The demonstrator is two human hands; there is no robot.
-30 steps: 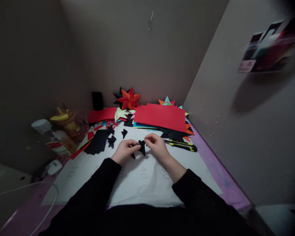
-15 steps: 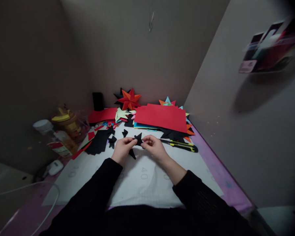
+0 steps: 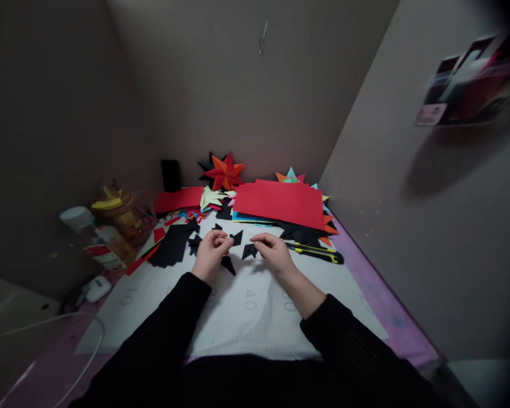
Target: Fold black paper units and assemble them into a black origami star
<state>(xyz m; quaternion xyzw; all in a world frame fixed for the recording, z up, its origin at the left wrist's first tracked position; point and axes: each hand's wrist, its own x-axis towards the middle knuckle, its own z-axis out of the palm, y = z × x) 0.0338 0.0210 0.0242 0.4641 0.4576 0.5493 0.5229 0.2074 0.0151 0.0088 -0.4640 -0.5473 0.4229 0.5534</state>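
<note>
Our left hand point(image 3: 210, 255) and right hand point(image 3: 276, 254) each pinch a black piece point(image 3: 250, 250) mid-tabletop; loose fingers might drop them among scraps point(image 3: 170, 245).

Taking the cutting mat point(image 3: 238, 317) as landmark — paper stack point(image 3: 280, 203) on its far edge, utility knife point(image 3: 318, 253) right, jar point(image 3: 117, 212) left — folded star point(image 3: 225, 171) behind.
</note>
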